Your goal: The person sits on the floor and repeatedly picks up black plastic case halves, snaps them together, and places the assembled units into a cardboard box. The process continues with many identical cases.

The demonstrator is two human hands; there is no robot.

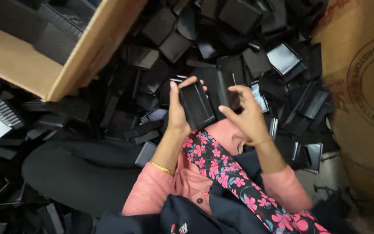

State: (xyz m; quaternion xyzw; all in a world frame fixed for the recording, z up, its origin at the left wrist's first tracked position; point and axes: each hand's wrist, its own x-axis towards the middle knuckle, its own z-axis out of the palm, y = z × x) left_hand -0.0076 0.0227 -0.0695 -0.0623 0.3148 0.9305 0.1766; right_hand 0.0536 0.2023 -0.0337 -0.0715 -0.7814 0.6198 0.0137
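My left hand (177, 110) grips a flat black rectangular plastic part (196, 105) by its left edge, held tilted above my lap. My right hand (244, 113) holds a second black plastic part (221, 89) just behind and to the right of the first, fingers curled over its right side. The two parts touch or overlap between my hands. Pink sleeves, a gold bangle on my left wrist and a dark floral cloth lie below my hands.
A deep heap of similar black plastic parts (256, 52) covers the floor ahead and to the left. A cardboard box (87, 47) holding more parts stands at upper left. A tall cardboard wall (360, 86) rises on the right. Dark cloth (78, 169) lies at lower left.
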